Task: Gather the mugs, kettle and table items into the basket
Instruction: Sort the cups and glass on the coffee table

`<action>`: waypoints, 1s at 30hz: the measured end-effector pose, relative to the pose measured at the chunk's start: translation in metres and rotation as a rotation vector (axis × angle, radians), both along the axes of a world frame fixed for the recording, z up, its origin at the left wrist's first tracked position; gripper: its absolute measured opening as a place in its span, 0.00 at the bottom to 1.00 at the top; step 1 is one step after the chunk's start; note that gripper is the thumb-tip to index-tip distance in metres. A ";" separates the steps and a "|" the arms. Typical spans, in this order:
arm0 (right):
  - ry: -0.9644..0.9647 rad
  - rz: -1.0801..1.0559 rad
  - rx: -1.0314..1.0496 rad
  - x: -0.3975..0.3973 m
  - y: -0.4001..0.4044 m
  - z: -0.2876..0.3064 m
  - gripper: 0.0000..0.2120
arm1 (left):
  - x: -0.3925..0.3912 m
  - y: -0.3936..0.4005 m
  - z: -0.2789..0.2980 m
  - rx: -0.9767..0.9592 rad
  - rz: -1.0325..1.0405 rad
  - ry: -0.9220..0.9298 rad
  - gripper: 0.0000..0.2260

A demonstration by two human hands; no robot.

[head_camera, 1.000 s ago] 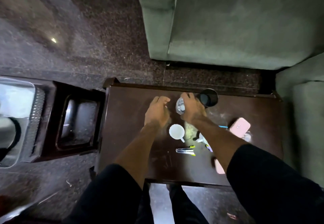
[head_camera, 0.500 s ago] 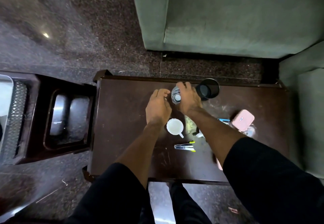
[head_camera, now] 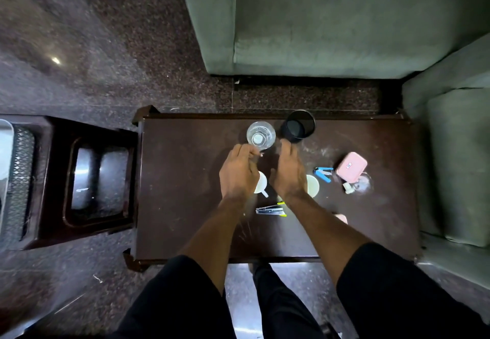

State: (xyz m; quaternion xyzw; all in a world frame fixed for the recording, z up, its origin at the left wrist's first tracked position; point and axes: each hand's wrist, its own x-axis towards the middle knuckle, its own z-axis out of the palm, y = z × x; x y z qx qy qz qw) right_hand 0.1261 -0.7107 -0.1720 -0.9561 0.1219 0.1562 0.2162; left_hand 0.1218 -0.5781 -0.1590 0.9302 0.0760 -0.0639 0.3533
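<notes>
A home sitting room — a green upholstered sofa (head_camera: pixel 318 20) stands beyond a low dark wooden coffee table (head_camera: pixel 185 179), with a second green seat (head_camera: pixel 456 153) at its right end. The floor (head_camera: pixel 92 46) is polished speckled stone. On the table lie household odds — a clear glass (head_camera: pixel 261 134), a white mug (head_camera: pixel 261 183), a pink case (head_camera: pixel 351 166).
</notes>
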 end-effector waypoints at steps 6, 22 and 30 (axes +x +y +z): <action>0.077 0.132 -0.022 -0.040 0.012 0.033 0.17 | -0.037 0.008 0.029 0.028 -0.020 0.123 0.12; 0.150 0.276 0.104 0.007 0.272 0.184 0.06 | -0.030 0.241 0.149 -0.123 0.460 0.098 0.04; 0.119 0.412 0.163 0.014 0.476 0.186 0.07 | -0.026 0.447 0.166 -0.057 0.502 0.097 0.10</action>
